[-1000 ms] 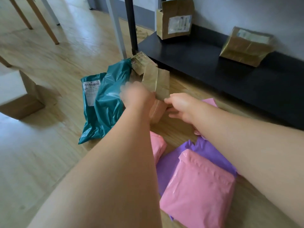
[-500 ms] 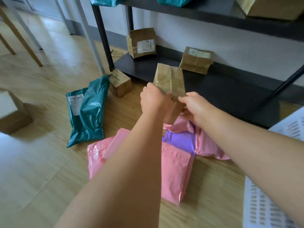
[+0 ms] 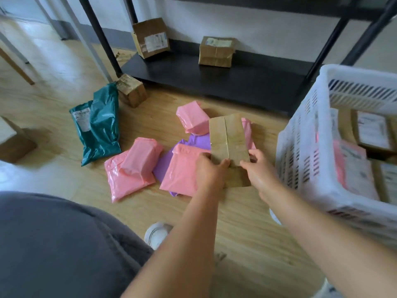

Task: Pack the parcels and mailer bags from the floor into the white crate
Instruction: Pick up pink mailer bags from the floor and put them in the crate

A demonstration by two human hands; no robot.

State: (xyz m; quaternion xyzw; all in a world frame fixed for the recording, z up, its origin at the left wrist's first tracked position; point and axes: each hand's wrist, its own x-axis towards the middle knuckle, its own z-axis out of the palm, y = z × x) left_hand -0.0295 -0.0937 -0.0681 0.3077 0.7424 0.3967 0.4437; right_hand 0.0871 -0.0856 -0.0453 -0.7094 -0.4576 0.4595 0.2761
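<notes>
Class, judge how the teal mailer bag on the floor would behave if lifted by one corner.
The teal mailer bag looks creased and slack, so it would probably flop. Its glossy film may be slippery. Lying flat, it seems unlikely to roll.

Pink mailer bags (image 3: 133,175) and a purple bag (image 3: 199,139) sit mid-frame, a teal bag (image 3: 101,130) left. The slotted crate (image 3: 300,136) is white, the taped parcel (image 3: 227,136) brown.

Taped brown parcel (image 3: 229,138) beside white crate (image 3: 305,130)
</notes>
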